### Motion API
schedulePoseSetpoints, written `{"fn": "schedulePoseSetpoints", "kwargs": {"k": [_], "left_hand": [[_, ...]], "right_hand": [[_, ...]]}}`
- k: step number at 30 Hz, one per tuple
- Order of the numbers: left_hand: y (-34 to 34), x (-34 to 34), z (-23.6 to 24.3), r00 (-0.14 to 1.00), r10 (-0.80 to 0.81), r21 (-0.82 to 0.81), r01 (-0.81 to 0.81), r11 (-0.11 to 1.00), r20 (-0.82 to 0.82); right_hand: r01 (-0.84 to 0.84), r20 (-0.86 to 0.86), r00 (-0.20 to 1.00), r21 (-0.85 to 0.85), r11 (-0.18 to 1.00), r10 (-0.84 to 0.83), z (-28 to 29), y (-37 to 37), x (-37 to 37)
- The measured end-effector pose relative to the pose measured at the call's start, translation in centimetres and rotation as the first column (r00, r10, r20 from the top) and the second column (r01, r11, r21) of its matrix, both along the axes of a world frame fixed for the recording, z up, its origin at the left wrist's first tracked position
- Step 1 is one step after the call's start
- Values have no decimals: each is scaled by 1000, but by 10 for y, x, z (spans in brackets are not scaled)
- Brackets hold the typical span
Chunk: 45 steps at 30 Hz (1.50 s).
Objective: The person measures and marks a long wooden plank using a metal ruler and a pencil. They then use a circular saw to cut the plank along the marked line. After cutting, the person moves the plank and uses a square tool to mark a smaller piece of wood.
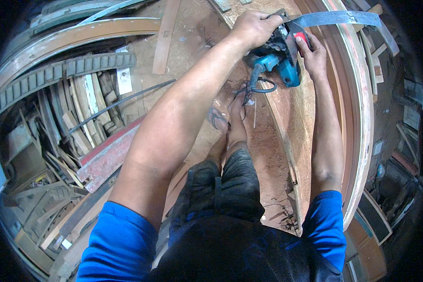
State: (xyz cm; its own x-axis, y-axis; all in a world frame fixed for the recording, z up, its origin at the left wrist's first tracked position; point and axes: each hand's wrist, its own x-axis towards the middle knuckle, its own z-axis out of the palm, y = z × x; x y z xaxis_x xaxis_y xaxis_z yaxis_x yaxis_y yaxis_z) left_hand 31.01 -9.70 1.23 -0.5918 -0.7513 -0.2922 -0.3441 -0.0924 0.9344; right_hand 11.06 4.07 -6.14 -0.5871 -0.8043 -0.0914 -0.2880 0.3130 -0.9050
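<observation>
A teal-and-black corded power tool [289, 73], by its shape a circular saw, sits at the upper middle over a wooden board. My left hand [254, 29] curls its fingers over the tool's black far side. On its other side, my right hand [313, 55] grips the edge of the black plate, thumb on a red patch. A flat L-shaped metal square [336, 19] reaches right from beside my left fingertips. Whether those fingers also touch the square, I cannot tell. The black cord [257, 77] loops down beside the tool.
A wide wooden board [298, 122] and long curved boards [362, 113] run along my right. Wood offcuts [87, 105] pile up at the left, near a slatted curved piece [28, 84]. My feet [237, 110] stand on the dusty floor beside the cord.
</observation>
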Motion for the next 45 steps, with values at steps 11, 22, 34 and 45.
{"fn": "schedulePoseSetpoints", "kwargs": {"k": [11, 22, 34, 45], "left_hand": [[1, 19, 0, 994, 107, -269, -93, 959, 37], [15, 71, 48, 999, 48, 492, -50, 869, 16], [13, 76, 64, 892, -201, -546, 412, 730, 405], [-2, 70, 31, 994, 79, 830, 21, 557, -77]], "right_hand": [[-21, -53, 998, -88, 996, 16, -3, -1, 0], [16, -114, 993, -76, 997, -25, 2, -1, 4], [-1, -211, 977, -52, 999, -10, 7, 2, 6], [9, -95, 995, -10, 1000, -10, 13, 1, 6]]}}
